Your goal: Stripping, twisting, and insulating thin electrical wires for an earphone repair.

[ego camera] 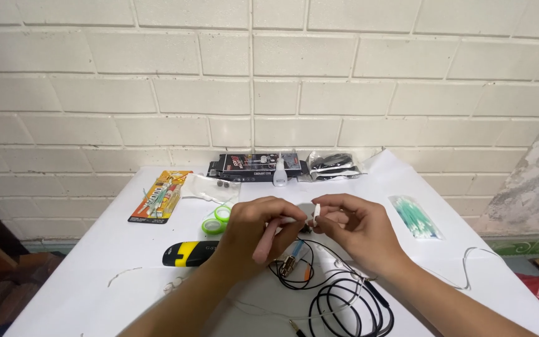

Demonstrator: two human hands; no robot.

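Pinching a small white earbud (316, 214) between both hands over the white table (95, 262), mid-table and near the front edge.
Left hand (258, 226) was closed around a pink pen-like tool (264, 244), fingertips meeting the earbud; right hand (357, 232) gripped the earbud's stem from the other side. The bud looked light, hard, smooth and probably slippery, likely fragile where the thin wire joins, so best held by the stem, not the wire. Left to right around it: orange glue pack (159, 196), yellow-black cutter (189, 253), green tape rolls (217, 219), black box (254, 167) at the wall, black cables (338, 299) coiled under the wrists, swab bag (416, 217), loose white wire (469, 265). The cables and a small metal plug (288, 267) lay right below the hands and could snag.
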